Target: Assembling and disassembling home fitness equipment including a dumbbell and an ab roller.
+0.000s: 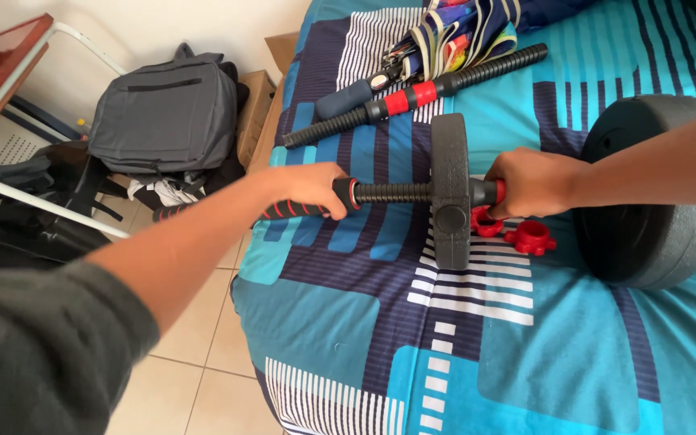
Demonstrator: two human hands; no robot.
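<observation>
The left hand (312,189) is closed around the red-and-black grip of a dumbbell bar (388,192), which is held just above the patterned bed cover (348,322). The right hand (529,184) is closed around the other end. One small black weight plate (450,189) already sits on the threaded bar. Two red collar nuts (517,229) lie loose on the cover below the right hand, so the plate seems not locked yet. A larger black plate (646,193) and a second bar (416,95) lie unused nearby.

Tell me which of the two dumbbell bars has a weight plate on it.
The bar gripped by both hands, left hand and right hand, carries a plate. The other bar lies bare beside the umbrella.
</observation>
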